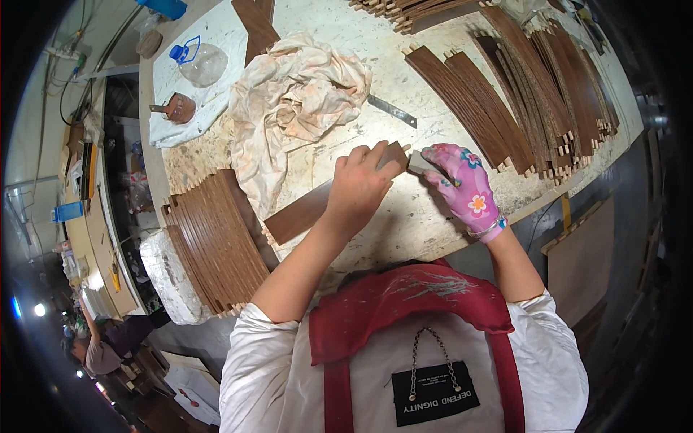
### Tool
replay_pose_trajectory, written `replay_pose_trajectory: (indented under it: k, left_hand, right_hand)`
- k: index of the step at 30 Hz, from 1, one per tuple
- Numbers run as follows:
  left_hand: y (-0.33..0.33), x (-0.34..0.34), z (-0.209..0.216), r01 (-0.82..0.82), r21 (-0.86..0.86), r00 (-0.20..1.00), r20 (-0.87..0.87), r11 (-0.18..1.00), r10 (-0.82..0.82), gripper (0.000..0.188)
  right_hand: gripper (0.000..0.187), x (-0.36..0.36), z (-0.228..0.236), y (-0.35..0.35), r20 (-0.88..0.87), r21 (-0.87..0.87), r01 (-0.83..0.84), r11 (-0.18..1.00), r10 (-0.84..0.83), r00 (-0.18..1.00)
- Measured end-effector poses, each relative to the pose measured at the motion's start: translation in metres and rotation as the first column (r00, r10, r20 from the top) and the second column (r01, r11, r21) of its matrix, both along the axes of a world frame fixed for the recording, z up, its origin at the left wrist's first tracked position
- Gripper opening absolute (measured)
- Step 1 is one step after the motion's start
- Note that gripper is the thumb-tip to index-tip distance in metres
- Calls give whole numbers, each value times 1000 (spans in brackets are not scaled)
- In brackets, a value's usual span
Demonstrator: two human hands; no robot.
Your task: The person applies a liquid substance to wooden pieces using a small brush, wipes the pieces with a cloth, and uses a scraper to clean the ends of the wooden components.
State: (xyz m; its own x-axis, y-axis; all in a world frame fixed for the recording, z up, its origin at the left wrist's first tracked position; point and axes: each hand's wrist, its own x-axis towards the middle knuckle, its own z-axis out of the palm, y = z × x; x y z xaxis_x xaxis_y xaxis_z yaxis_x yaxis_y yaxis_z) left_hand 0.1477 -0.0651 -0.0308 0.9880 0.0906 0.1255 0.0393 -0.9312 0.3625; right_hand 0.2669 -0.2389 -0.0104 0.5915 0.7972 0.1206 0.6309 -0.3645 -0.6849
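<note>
My bare left hand (361,182) is closed round a dark brown wooden slat (297,215), which lies slantwise over the table in front of me. A pale dowel peg sticks out of the slat's right end. My right hand (468,186), in a pink flowered glove, pinches a small flat grey piece (419,162) between thumb and fingers. This piece sits at the slat's right end; whether it is a blade or a small block I cannot make out. Just beyond my left hand lies a crumpled, stained cream cloth (299,97).
Stacked slats (216,245) stand at the left, beside a white foam block (170,278). More doweled slats (469,108) fill the right side. A steel ruler (392,111), a clear jug (204,66) and a brown cup (180,108) with a handle sticking out are farther back. Another person (108,350) is at far left.
</note>
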Motion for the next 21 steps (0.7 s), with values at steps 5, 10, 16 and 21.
replay_pose_trajectory:
  k: [5,10,16,21]
  left_hand:
    - [0,-1,-2,-5,19,1000,31,1000,4,27]
    - [3,0,-3,19,44,999,45,999,-21,27]
    - [3,1,-3,39,93,998,51,995,-44,26]
    - [3,1,-2,44,71,996,69,996,-49,27]
  right_hand:
    - [29,2,-1,-5,50,20,-69,997,68,996]
    - [27,7,0,-4,76,0,-124,992,123,989]
    - [26,9,3,-2,66,34,-146,989,144,987]
    - [27,19,5,-6,75,-17,-210,978,211,975]
